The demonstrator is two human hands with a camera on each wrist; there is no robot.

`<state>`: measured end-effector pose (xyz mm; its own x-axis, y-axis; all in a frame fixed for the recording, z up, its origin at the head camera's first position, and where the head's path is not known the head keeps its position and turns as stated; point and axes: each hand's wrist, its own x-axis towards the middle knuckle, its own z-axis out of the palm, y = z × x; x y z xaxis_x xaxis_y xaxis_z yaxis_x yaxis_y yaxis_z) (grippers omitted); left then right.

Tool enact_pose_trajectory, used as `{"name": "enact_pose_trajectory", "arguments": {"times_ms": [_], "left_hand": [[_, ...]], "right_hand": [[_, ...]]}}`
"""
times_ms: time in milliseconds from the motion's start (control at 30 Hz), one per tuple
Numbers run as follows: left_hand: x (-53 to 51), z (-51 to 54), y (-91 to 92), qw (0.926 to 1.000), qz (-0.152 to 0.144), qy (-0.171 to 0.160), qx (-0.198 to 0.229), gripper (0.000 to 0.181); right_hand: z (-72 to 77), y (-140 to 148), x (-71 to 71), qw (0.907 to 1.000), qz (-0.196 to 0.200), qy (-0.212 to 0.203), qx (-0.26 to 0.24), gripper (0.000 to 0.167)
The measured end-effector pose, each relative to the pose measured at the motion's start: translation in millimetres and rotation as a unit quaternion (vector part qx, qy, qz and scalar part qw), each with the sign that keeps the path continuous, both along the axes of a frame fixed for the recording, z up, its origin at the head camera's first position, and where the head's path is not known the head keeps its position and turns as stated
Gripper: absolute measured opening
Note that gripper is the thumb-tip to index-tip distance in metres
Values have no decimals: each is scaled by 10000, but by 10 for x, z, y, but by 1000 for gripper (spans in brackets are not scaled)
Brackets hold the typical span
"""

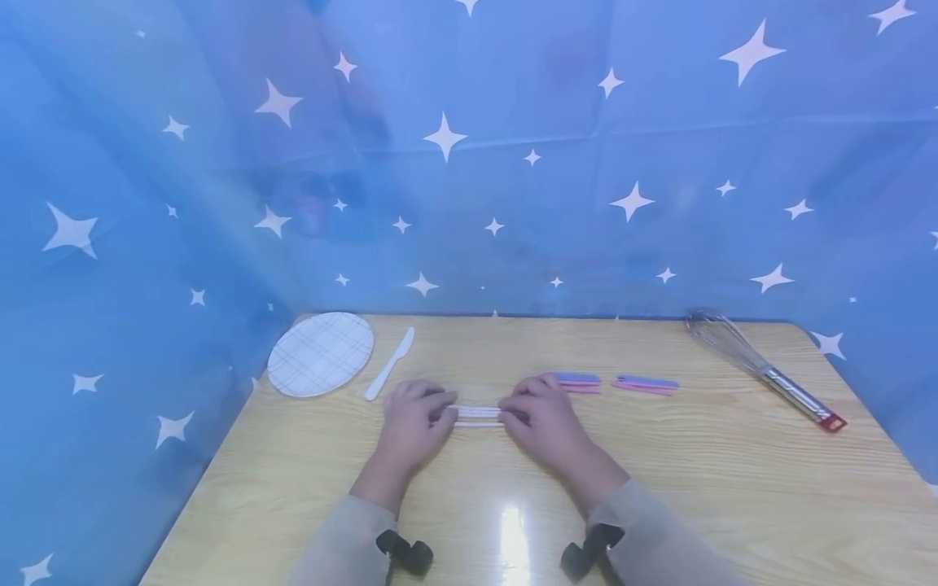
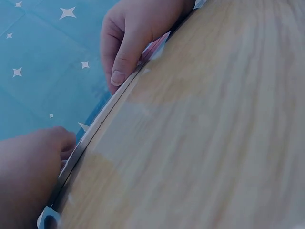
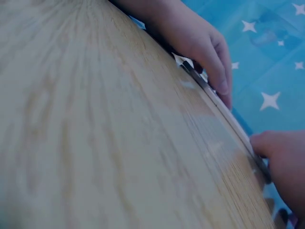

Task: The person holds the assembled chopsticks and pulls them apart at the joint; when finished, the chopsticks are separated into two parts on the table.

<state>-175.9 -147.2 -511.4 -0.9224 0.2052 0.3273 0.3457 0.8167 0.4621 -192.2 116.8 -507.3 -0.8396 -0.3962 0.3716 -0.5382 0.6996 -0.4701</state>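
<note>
Several thin white sticks (image 1: 478,413) lie side by side on the table, running left to right between the two hands. My left hand (image 1: 415,425) holds their left ends between thumb and fingers. At the right ends, my right hand (image 1: 548,422) does the same, thumb toward me. The fingers cover both tips of the sticks. In the left wrist view the right hand (image 2: 131,40) has its thumb pointing down at the tabletop. The right wrist view shows the left hand (image 3: 200,45) bent down in a similar way.
Just beyond the right hand are two small bundles of purple and pink sticks (image 1: 646,384). A whisk (image 1: 765,370) lies at the far right. On the left are a checked round plate (image 1: 321,355) and a white plastic knife (image 1: 390,364). Blue star-patterned cloth (image 1: 513,187) hangs behind the wooden table (image 1: 293,505).
</note>
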Motion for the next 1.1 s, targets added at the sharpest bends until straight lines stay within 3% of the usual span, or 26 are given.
{"name": "enact_pose_trajectory", "arguments": {"times_ms": [200, 500, 767, 1100], "left_hand": [[21, 44, 19, 9989, -166, 334, 268, 25], [1, 25, 44, 9995, -97, 164, 234, 19], [26, 57, 64, 9994, -57, 154, 304, 17], [10, 67, 74, 9992, -73, 201, 346, 18]], "right_hand": [[78, -9, 23, 9998, 123, -111, -138, 8], [90, -23, 38, 9974, -189, -690, -48, 9], [128, -61, 40, 9909, -421, -1254, -262, 6], [110, -49, 53, 9913, -448, -1183, -351, 8]]}}
